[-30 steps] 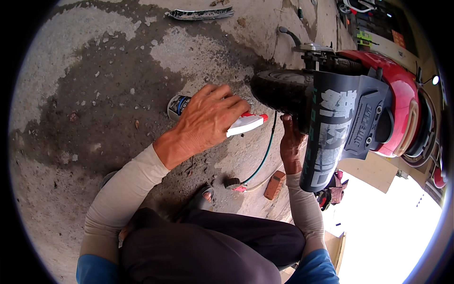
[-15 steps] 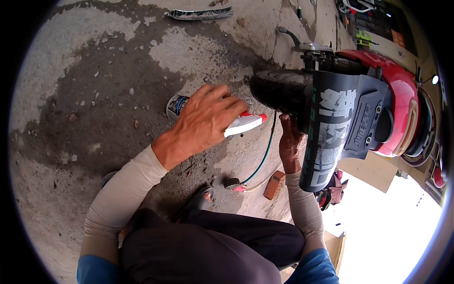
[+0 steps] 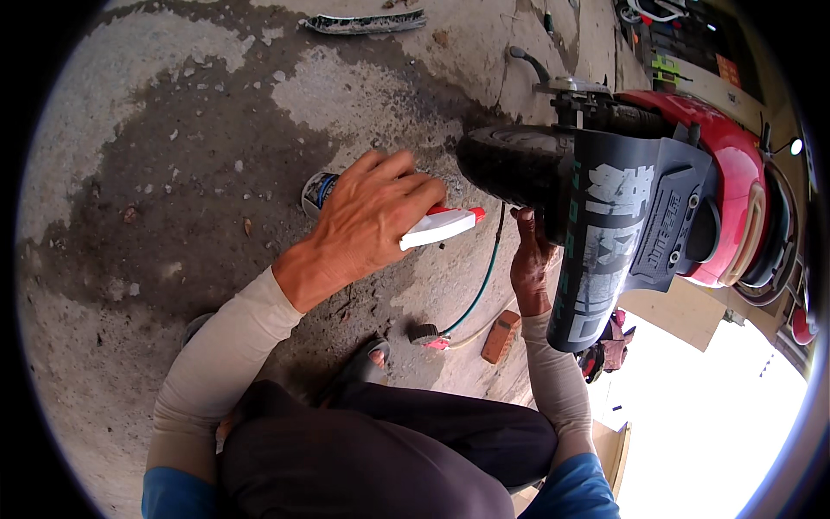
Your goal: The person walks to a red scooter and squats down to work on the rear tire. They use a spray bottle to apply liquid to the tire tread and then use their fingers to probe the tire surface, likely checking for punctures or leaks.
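Note:
My left hand [image 3: 367, 221] is closed around the neck of a spray bottle [image 3: 443, 228] with a white and red trigger head. The bottle's round body [image 3: 315, 192] with a dark label shows beyond my wrist, and the nozzle end points right toward the wheel. My right hand [image 3: 529, 268] grips the near edge of the scooter's black tyre [image 3: 501, 164], thumb up. Its other fingers are partly hidden by the tyre and the black mudflap [image 3: 605, 251]. A thin green hose [image 3: 486, 290] runs up to near my right thumb.
The red scooter [image 3: 700, 130] takes up the right side. A gauge-like fitting [image 3: 424, 335] lies on the hose, with a red brick [image 3: 501, 337] beside it. Wet, gritty concrete [image 3: 199, 173] spreads leftward, and a long dark strip [image 3: 365, 23] lies at the far side.
My left hand and the spray bottle have shifted slightly left. My right hand stays at the tyre.

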A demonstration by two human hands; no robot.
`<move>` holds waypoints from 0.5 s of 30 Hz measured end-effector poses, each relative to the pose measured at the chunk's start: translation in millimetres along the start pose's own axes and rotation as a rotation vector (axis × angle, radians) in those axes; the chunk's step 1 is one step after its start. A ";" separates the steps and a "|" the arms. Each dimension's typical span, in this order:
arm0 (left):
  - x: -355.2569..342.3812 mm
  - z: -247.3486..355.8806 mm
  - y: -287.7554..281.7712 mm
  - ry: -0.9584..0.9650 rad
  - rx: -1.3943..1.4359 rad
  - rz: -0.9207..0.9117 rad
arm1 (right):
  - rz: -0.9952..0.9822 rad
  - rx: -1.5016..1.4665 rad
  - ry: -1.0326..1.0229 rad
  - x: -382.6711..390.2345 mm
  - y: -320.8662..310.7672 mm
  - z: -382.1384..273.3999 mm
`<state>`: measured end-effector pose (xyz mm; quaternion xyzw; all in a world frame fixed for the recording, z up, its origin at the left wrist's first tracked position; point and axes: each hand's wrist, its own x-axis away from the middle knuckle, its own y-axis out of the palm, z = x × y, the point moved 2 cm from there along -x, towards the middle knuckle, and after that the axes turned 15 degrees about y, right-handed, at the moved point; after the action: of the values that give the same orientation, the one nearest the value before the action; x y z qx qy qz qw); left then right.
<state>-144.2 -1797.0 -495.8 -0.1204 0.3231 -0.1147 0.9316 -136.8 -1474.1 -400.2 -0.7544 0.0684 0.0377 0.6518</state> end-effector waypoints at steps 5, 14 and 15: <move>-0.8 -2.7 5.1 0.076 -0.016 0.097 | -0.065 -0.329 0.038 6.2 9.3 16.0; -2.3 1.0 4.9 0.066 -0.029 -0.011 | -0.170 -0.387 -0.136 -3.8 19.6 1.3; -1.5 0.8 5.8 0.066 -0.032 -0.010 | -0.174 -0.262 0.062 -4.5 19.0 0.8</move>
<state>-144.1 -1791.0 -496.0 -0.1329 0.3548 -0.1180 0.9179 -144.1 -1475.7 -418.3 -0.8368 0.0173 -0.0336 0.5461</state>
